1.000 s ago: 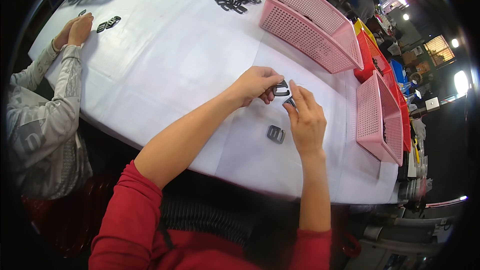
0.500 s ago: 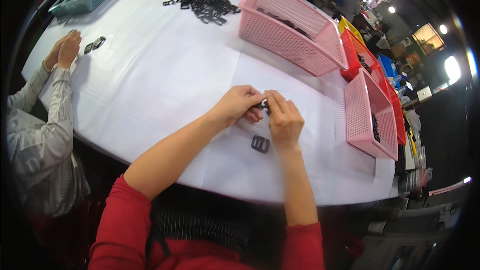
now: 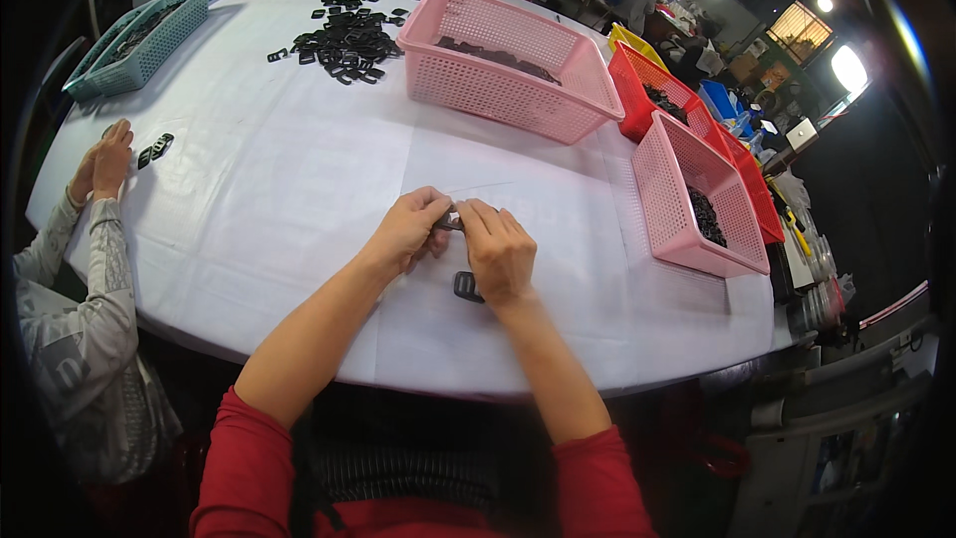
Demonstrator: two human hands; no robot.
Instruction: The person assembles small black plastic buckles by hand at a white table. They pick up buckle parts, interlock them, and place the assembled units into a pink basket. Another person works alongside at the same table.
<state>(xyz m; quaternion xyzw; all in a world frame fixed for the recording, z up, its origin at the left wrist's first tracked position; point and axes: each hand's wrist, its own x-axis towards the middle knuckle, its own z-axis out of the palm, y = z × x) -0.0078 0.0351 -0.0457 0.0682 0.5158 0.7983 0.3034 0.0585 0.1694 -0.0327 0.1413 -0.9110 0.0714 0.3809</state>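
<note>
Over the white tabletop, my left hand [image 3: 406, 227] and my right hand [image 3: 501, 257] meet, fingertips pinched together. Between them is a small black plastic buckle [image 3: 450, 223], mostly covered by the fingers. A second black strap buckle [image 3: 466, 286], with slots across it, lies flat on the table just below my right hand, which slightly overlaps its right side. A thin dark line, perhaps a thread or wire, shows on the table beyond my fingertips; I cannot tell which it is.
A heap of black buckles [image 3: 349, 42] lies farther off. Pink baskets [image 3: 508, 95] [image 3: 687, 234] holding black pieces stand far and right, beside a red bin [image 3: 637, 65]. A teal basket [image 3: 139, 70] is at far left. Co-workers' hands [image 3: 105, 161] rest at the left and far edges.
The whole view has swung, so table and baskets sit farther left and people across the table show. Both hands stay pinched on the buckle; my right hand now overlaps the loose one.
</note>
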